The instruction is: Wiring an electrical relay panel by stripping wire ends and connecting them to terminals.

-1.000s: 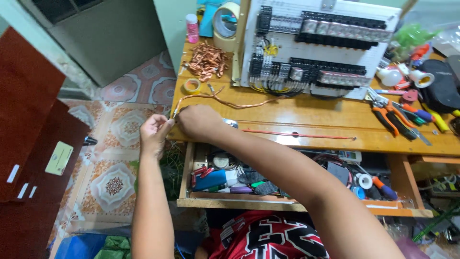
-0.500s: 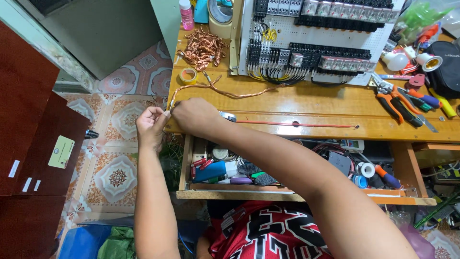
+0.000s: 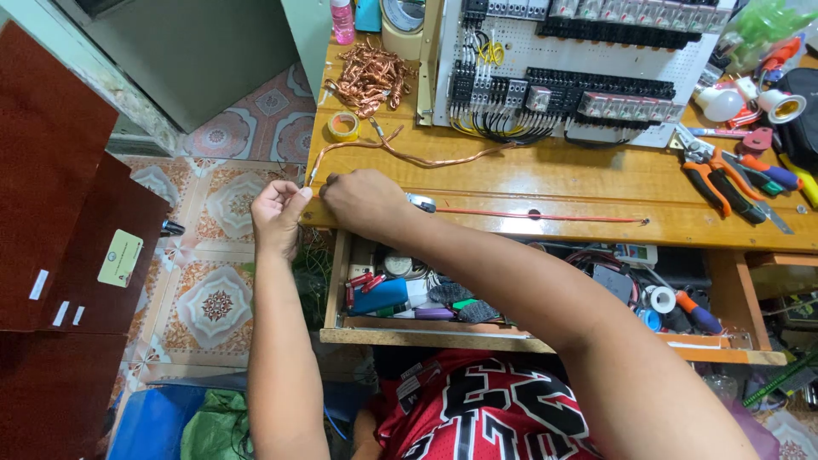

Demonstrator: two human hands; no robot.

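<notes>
At the left end of a wooden workbench (image 3: 562, 183) my left hand (image 3: 278, 213) pinches the end of a thin red wire (image 3: 545, 216). My right hand (image 3: 362, 203) closes on the same wire just beside it, with a small metal tool partly hidden under the palm. The red wire runs right along the bench's front edge. A bare copper wire (image 3: 409, 153) curves over the bench just behind my hands.
A white panel with black terminal blocks (image 3: 588, 77) leans at the back. A heap of copper wire scraps (image 3: 368, 78), tape rolls (image 3: 344, 126) and a pink bottle sit at the back left. Pliers (image 3: 720, 179) lie at the right. An open drawer (image 3: 511, 294) holds tools.
The view has shifted slightly; my hands stay together at the bench's left corner, still holding the wire end.
</notes>
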